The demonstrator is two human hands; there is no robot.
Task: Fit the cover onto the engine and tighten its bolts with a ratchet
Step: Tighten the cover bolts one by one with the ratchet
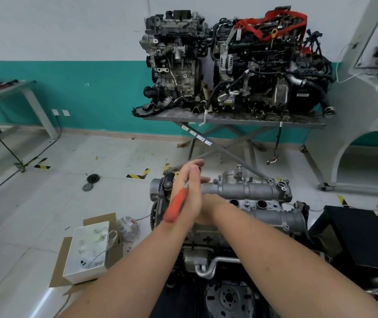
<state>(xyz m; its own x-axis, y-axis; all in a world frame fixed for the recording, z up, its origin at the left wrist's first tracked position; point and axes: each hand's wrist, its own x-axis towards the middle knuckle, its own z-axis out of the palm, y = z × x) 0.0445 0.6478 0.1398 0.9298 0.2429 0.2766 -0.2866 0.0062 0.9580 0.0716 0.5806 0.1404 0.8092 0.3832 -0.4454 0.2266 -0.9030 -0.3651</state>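
Both hands meet over the near-left end of the engine [229, 226]: the left hand [188, 191] lies with fingers straight against the red-handled ratchet [177, 206], pressing it toward the right hand [208, 210], whose fingers are hidden behind the left, so I cannot tell whether they grip the handle. The grey cover [247, 191] already sits on top of the engine, just beyond and to the right of the hands, with bolts [270, 180] showing along its far edge. The risk, as I judge it, is the ratchet slipping off a bolt head under this flat-palmed push, rounding the bolt or skidding the knuckles into the casting, since the tool's head is out of sight.
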